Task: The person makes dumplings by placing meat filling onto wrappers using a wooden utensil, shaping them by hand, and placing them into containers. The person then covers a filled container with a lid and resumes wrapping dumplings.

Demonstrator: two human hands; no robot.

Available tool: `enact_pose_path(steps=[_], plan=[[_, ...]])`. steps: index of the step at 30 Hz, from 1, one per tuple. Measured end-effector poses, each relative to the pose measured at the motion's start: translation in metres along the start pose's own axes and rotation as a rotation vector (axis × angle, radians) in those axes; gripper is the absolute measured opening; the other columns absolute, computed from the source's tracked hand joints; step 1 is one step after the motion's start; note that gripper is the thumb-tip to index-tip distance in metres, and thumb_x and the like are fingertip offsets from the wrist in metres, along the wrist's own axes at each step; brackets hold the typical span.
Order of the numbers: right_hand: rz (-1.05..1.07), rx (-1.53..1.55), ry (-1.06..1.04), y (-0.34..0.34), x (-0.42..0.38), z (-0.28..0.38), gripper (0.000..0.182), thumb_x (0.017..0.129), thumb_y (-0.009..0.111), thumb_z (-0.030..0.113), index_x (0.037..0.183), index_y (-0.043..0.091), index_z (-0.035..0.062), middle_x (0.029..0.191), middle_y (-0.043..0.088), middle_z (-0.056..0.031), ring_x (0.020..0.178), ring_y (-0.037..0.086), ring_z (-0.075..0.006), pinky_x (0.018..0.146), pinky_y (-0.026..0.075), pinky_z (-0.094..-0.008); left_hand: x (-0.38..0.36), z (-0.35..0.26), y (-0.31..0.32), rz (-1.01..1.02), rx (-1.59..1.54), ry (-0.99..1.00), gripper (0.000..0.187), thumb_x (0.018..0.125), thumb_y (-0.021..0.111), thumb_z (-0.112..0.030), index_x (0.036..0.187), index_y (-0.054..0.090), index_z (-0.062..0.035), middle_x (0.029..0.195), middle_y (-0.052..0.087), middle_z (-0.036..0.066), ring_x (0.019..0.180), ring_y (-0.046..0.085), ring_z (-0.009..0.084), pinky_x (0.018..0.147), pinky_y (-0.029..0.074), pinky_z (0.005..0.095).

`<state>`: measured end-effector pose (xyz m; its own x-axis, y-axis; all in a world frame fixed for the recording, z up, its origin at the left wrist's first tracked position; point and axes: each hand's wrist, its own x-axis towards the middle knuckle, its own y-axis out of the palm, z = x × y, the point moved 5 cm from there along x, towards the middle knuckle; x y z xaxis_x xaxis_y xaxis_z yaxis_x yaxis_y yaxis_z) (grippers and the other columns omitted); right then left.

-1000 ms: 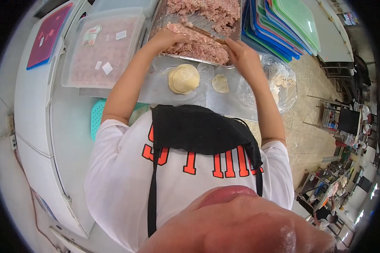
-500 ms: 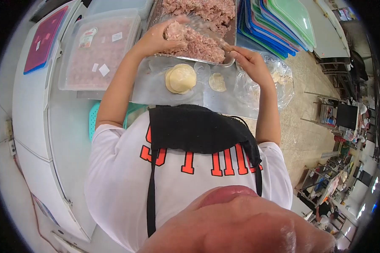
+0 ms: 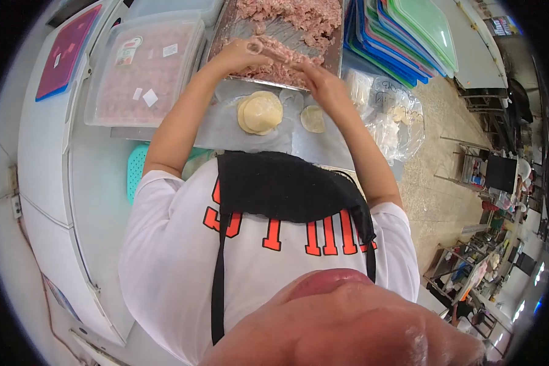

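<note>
My left hand is curled around a small meat-filled wrapper over the near left part of the metal tray. Its fingers hide most of that wrapper. Close beside it, my right hand pinches a thin spreading tool that points toward the left hand. Ground meat lies in the tray, heaped at the far side and along the near edge. Just in front of the tray sits a stack of round dough wrappers. A single wrapper lies to its right.
On the left stands a clear lidded box of round pieces. Several coloured lids are stacked at the back right. A plastic bag rests at the table's right side. A turquoise basket sits below the left table edge.
My right hand has moved left from the tray's near right corner, bringing the tool up to my left hand. My left hand has lowered slightly, still around the filled wrapper.
</note>
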<state>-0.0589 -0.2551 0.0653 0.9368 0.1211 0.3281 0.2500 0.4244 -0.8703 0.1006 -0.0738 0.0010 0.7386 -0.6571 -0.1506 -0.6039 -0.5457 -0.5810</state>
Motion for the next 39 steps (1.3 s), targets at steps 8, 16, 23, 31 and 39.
enact_pose_path(steps=[8, 16, 23, 31, 39], plan=[[0.189, 0.187, 0.370, -0.056, -0.013, -0.041, 0.031, 0.092, 0.055, 0.030, 0.116, 0.065, 0.0134, 0.101, 0.068, -0.0159, 0.089, 0.066, -0.0279, 0.078, 0.050, -0.0350, -0.055, -0.065, -0.028, -0.105, -0.191, 0.307, 0.060, 0.075, 0.076, -0.034, 0.124, 0.055, -0.0079, 0.091, 0.065, 0.006, 0.080, 0.061, 0.0167, 0.075, 0.049, 0.0293], [0.286, 0.443, 0.158, -0.036, 0.001, -0.011, 0.029, 0.092, 0.058, 0.029, 0.115, 0.065, 0.0119, 0.106, 0.067, -0.0137, 0.087, 0.067, -0.0233, 0.076, 0.050, -0.0315, -0.041, -0.082, -0.022, -0.225, -0.049, 0.526, 0.039, 0.073, 0.076, -0.025, 0.105, 0.066, -0.0044, 0.094, 0.068, 0.008, 0.083, 0.062, 0.0171, 0.078, 0.049, 0.0322], [0.080, 0.033, 0.052, -0.033, 0.003, 0.002, 0.027, 0.092, 0.056, 0.026, 0.116, 0.062, 0.0147, 0.088, 0.063, -0.0168, 0.082, 0.061, -0.0361, 0.070, 0.049, -0.0409, -0.025, -0.067, -0.018, -0.063, -0.129, 0.138, 0.045, 0.073, 0.075, -0.029, 0.109, 0.064, -0.0039, 0.098, 0.068, 0.009, 0.091, 0.062, 0.0186, 0.082, 0.048, 0.0324], [0.269, 0.039, 0.323, -0.037, -0.012, -0.071, 0.030, 0.092, 0.055, 0.031, 0.117, 0.064, 0.0174, 0.102, 0.067, -0.0148, 0.092, 0.064, -0.0315, 0.079, 0.049, -0.0395, -0.049, -0.064, -0.020, -0.095, -0.119, 0.196, 0.066, 0.075, 0.077, -0.034, 0.127, 0.051, -0.0040, 0.100, 0.068, 0.011, 0.086, 0.063, 0.0180, 0.080, 0.049, 0.0310], [0.251, 0.467, 0.109, -0.050, 0.002, -0.017, 0.030, 0.093, 0.057, 0.024, 0.117, 0.063, 0.0092, 0.105, 0.067, -0.0130, 0.092, 0.064, -0.0249, 0.082, 0.048, -0.0332, -0.042, -0.092, -0.027, -0.100, 0.138, 0.407, 0.051, 0.074, 0.076, -0.036, 0.111, 0.063, -0.0045, 0.104, 0.066, 0.019, 0.095, 0.063, 0.0327, 0.084, 0.048, 0.0364]])
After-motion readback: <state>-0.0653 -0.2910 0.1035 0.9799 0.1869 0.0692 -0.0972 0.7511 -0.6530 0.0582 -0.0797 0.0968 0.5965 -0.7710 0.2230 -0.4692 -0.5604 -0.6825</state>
